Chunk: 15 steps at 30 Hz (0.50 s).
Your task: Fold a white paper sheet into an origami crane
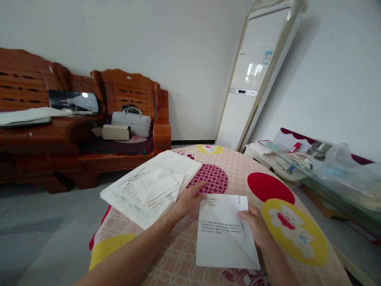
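A folded sheet of printed paper (220,242) lies over the near part of the round table, with a diagonal crease and lines of text. My right hand (256,224) grips its right edge, thumb on top and the other fingers hidden beneath. At its upper left corner is my left hand (189,198), fingers apart and the index finger stretched out; contact with the corner is hard to make out. Left of that hand lies a thick stack of printed sheets (125,198), with several small folded papers (160,186) on top.
A patterned tablecloth (235,169) covers the table. Beyond it stand a wooden armchair (162,139) with bags (131,123) and a tall white air conditioner (238,115). At right, a glass-topped stand (312,174) holds papers, a plastic bag (339,163) and other items.
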Motion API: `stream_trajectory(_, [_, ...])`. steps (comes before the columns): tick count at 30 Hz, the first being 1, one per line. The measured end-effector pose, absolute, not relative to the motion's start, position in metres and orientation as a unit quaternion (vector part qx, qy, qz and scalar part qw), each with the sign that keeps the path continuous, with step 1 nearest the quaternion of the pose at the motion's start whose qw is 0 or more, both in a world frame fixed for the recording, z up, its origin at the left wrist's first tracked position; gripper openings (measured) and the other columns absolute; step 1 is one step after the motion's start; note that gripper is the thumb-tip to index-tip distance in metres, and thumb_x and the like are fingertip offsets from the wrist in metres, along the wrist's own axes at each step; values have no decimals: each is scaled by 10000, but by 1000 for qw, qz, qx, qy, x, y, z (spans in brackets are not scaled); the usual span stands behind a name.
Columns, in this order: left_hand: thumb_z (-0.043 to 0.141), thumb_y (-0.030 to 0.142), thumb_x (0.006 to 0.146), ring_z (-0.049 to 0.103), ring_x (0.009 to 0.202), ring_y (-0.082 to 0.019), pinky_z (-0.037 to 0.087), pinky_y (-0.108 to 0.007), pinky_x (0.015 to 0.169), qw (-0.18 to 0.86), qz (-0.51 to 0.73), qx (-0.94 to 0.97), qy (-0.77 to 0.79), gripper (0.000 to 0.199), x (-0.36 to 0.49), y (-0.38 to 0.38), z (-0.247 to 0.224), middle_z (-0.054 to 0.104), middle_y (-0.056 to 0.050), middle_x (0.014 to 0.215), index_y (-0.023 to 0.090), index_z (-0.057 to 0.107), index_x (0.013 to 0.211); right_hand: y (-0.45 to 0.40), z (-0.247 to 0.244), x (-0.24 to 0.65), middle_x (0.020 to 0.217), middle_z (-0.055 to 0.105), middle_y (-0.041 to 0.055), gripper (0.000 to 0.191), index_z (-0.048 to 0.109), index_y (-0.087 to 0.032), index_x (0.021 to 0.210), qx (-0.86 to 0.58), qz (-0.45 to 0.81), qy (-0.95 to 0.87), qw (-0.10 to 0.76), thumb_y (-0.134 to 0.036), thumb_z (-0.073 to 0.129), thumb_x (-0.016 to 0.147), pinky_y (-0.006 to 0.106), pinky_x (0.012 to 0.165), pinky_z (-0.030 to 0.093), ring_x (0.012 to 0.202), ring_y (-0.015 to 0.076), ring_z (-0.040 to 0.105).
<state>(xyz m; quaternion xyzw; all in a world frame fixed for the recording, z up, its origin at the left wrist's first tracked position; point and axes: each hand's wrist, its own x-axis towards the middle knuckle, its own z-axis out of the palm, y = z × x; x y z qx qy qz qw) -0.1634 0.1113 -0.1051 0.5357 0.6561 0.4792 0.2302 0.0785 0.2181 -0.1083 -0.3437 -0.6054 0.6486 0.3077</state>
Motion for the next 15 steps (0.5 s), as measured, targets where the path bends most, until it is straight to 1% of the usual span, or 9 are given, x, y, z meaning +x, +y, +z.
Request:
stream_trajectory(2, [609,223,806,639,969,-189,513,-281,814,257,471,535,653,516,-162,111,-104,668,-65,1166,210,539,1316,221,-111,76,843,748,86,344,688,-114,983,-324,641,-639,275,-296,649,694,339,670,528,744,257,686])
stream_trajectory(4, [648,162,736,650,870,-184,508,-259,735,271,458,517,671,525,-160,110,-102,704,-56,1046,184,596,1259,224,-113,74,930,738,116,465,634,-102,1134,-325,589,-685,281,-341,635,735,377,708,540,796,272,688])
stream_trajectory(7, [618,66,672,648,793,-181,490,-243,676,268,461,464,707,438,-163,110,-102,715,-61,915,130,694,1099,224,-110,76,1197,651,169,663,481,-123,1361,-360,392,-765,363,-381,635,770,458,859,518,996,302,651])
stream_trajectory(9, [603,48,651,642,756,-177,479,-236,642,260,483,424,721,392,-168,111,-105,713,-61,865,120,721,1018,217,-105,79,1388,517,155,664,457,-176,1398,-331,272,-819,382,-369,641,790,490,1019,423,1214,308,531])
stream_trajectory(10, [599,51,648,638,736,-173,473,-231,622,259,497,406,722,376,-170,111,-107,710,-59,847,121,725,996,211,-103,80,1413,495,141,650,480,-196,1385,-292,250,-849,364,-367,657,784,490,1064,384,1279,306,474])
stream_trajectory(11, [594,58,651,634,713,-168,465,-227,602,262,510,390,721,357,-171,111,-110,708,-59,830,120,727,977,204,-101,81,1413,497,133,651,500,-210,1373,-251,248,-879,319,-369,682,768,482,1078,376,1301,302,454])
stream_trajectory(12, [590,67,656,627,684,-162,457,-223,580,269,523,373,718,338,-173,111,-112,705,-59,811,118,726,961,196,-101,81,1436,473,135,717,482,-212,1392,-218,255,-904,264,-370,719,734,480,1081,378,1319,307,434])
stream_trajectory(14, [584,93,670,606,619,-147,435,-216,539,284,551,338,708,305,-173,111,-115,696,-62,772,107,718,943,180,-102,78,1509,370,153,955,397,-201,1455,-163,257,-938,164,-385,813,615,502,1087,368,1352,342,383])
stream_trajectory(15, [580,101,673,596,597,-139,428,-212,527,290,564,322,703,301,-173,111,-116,693,-63,761,102,712,944,173,-103,76,1526,337,161,1005,382,-193,1465,-147,247,-948,140,-370,831,584,514,1091,360,1362,355,363])
